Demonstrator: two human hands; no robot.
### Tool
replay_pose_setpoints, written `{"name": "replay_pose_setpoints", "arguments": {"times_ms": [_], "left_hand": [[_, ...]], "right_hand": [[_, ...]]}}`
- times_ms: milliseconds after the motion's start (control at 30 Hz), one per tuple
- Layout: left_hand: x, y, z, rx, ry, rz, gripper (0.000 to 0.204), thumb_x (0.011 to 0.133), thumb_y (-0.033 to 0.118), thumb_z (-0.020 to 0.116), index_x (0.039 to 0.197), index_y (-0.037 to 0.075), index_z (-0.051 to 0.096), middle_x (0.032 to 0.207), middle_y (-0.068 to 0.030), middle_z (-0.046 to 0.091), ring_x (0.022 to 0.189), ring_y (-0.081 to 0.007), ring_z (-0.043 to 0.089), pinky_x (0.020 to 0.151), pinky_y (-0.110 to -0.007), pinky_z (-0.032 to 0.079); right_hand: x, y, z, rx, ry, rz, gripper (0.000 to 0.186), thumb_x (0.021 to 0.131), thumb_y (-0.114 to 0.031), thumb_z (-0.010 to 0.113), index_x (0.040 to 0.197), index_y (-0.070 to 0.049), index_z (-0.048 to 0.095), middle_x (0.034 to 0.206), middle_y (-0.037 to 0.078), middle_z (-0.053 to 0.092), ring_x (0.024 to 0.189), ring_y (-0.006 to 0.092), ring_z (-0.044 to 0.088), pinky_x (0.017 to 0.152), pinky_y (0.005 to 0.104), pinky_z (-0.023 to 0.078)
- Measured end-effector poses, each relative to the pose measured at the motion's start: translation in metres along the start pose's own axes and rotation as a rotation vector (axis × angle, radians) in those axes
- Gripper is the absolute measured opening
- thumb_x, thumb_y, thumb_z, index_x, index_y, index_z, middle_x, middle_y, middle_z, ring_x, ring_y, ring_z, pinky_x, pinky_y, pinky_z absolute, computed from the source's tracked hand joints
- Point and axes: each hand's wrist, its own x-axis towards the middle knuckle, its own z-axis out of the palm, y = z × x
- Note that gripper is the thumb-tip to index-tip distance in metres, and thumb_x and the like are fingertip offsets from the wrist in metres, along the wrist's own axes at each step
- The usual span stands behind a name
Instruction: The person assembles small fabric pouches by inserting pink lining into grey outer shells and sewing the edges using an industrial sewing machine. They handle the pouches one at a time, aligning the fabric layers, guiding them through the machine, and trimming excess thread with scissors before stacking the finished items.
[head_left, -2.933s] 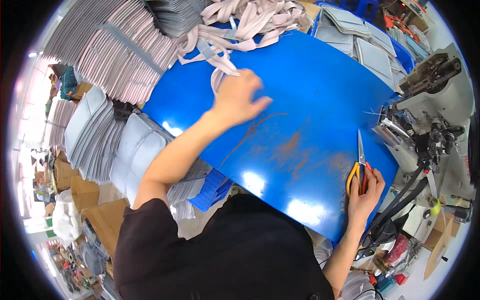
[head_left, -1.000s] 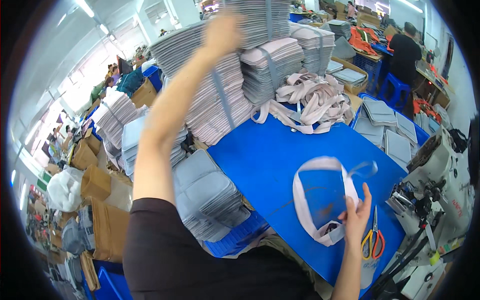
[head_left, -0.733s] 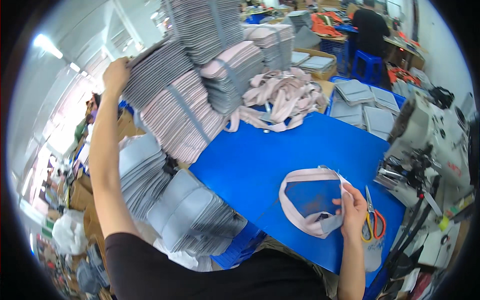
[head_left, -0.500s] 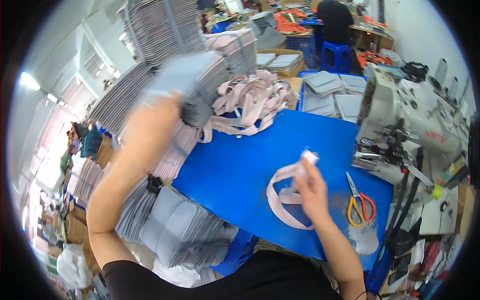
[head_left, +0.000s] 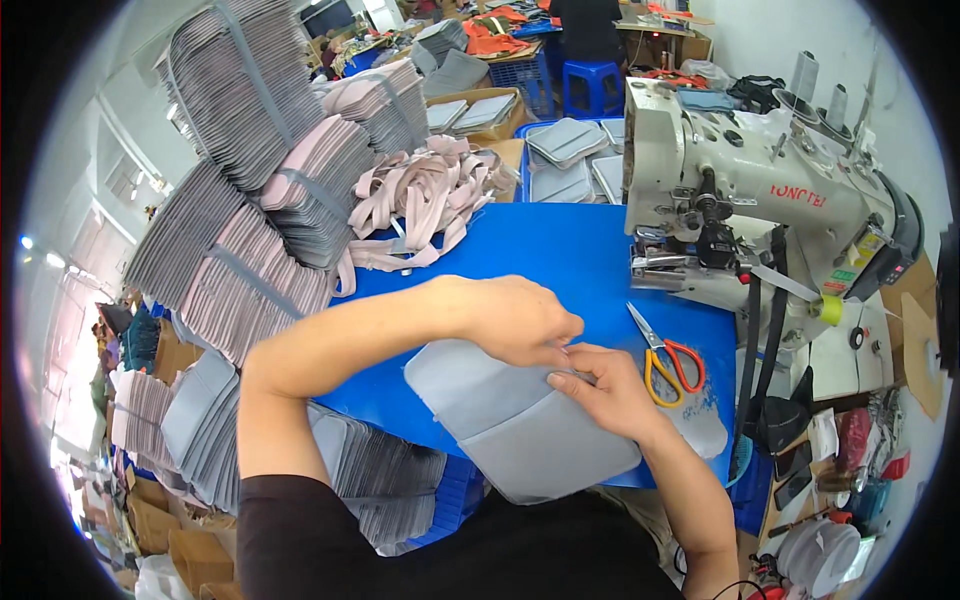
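Pinching soft grey rounded fabric panel (head_left: 520, 425), left hand (head_left: 520, 320) and right hand (head_left: 600, 390) grips closed, smooth blue table (head_left: 560, 250), orange-handled scissors (head_left: 665, 355) beside.

blue worktable (head_left: 560, 250) centre | white sewing machine (head_left: 760, 190) right | grey and pink panel stacks (head_left: 250, 200) left, more low at near left | blue stool (head_left: 590, 80) far | bright light on far-left wall

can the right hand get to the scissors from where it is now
Probably yes. The right hand rests on the grey fabric panel, and the scissors lie just beside it on the blue table with nothing between.
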Motion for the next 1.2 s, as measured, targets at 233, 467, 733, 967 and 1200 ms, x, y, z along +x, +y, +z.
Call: {"name": "replay_pose_setpoints", "arguments": {"times_ms": [233, 467, 733, 967, 1200], "left_hand": [[-0.010, -0.012, -0.002, -0.119, 0.054, 0.023, 0.026, 0.097, 0.027, 0.070, 0.086, 0.006, 0.059, 0.078, -0.0132, 0.063, 0.077, -0.0381, 0.063, 0.068, -0.048, 0.046], [-0.036, -0.031, 0.010, -0.254, 0.142, -0.090, 0.029, 0.095, 0.033, 0.075, 0.086, 0.007, 0.063, 0.075, -0.0115, 0.064, 0.075, -0.0328, 0.065, 0.067, -0.046, 0.047], [-0.037, -0.042, 0.026, -0.373, 0.267, -0.059, 0.023, 0.094, 0.026, 0.077, 0.088, 0.005, 0.070, 0.079, -0.0080, 0.068, 0.071, -0.0238, 0.065, 0.064, -0.037, 0.048], [-0.024, -0.051, 0.033, -0.516, 0.276, 0.011, 0.022, 0.094, 0.026, 0.078, 0.087, 0.005, 0.073, 0.083, -0.0054, 0.072, 0.074, -0.0174, 0.067, 0.065, -0.034, 0.049], [-0.027, -0.047, 0.022, -0.450, 0.270, -0.107, 0.021, 0.092, 0.023, 0.081, 0.083, 0.005, 0.074, 0.083, -0.0031, 0.074, 0.077, -0.0130, 0.068, 0.067, -0.031, 0.048]], "right_hand": [[-0.005, 0.002, 0.009, 0.016, 0.244, -0.108, 0.019, 0.087, -0.016, 0.084, 0.098, -0.003, 0.075, 0.101, 0.009, 0.075, 0.090, 0.0232, 0.072, 0.079, 0.0333, 0.054], [-0.019, 0.023, 0.010, 0.291, 0.097, 0.239, 0.020, 0.090, -0.014, 0.083, 0.102, -0.001, 0.073, 0.106, 0.008, 0.076, 0.093, 0.0112, 0.071, 0.081, 0.0275, 0.055], [-0.020, 0.022, 0.013, 0.435, 0.066, 0.229, 0.035, 0.097, -0.015, 0.076, 0.129, 0.001, 0.071, 0.102, 0.003, 0.073, 0.094, 0.0072, 0.066, 0.082, 0.0258, 0.053], [-0.028, 0.045, 0.009, 0.261, 0.092, 0.165, 0.027, 0.097, -0.015, 0.076, 0.118, 0.001, 0.075, 0.094, -0.001, 0.067, 0.088, 0.0063, 0.062, 0.080, 0.0238, 0.050], [-0.035, 0.025, 0.009, 0.266, 0.050, 0.244, 0.027, 0.103, -0.021, 0.069, 0.122, -0.002, 0.071, 0.097, 0.004, 0.075, 0.089, 0.0071, 0.068, 0.078, 0.0256, 0.053]]}}
